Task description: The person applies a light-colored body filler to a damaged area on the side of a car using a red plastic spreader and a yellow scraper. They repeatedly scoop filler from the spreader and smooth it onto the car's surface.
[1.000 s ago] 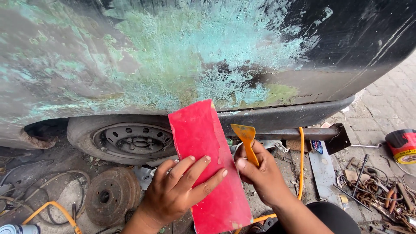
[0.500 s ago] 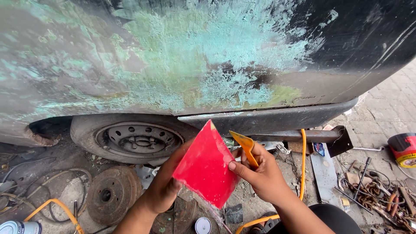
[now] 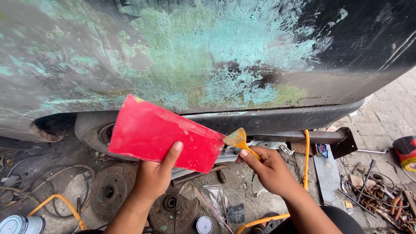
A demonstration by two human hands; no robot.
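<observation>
My left hand (image 3: 155, 177) grips the lower edge of a flat red board (image 3: 160, 132), thumb on its face, holding it tilted in front of a car body panel (image 3: 208, 47) that is sanded and blotched with green and teal patches. My right hand (image 3: 266, 167) holds a small orange spreader (image 3: 238, 141) by its handle. The spreader's blade touches the board's right corner. Both hands are just below the panel's lower edge, above the dark sill (image 3: 277, 117).
A wheel (image 3: 97, 130) sits under the car at left. Brake discs (image 3: 112, 188) lie on the ground, with an orange hose (image 3: 307, 156), a tin (image 3: 19, 224) at bottom left, a red-and-yellow can (image 3: 406, 151) at right and rusty chains and tools (image 3: 381, 197).
My left hand has turned the red board from upright to lying crosswise and shifted its grip to the lower edge. The spreader blade now meets the board's right corner.
</observation>
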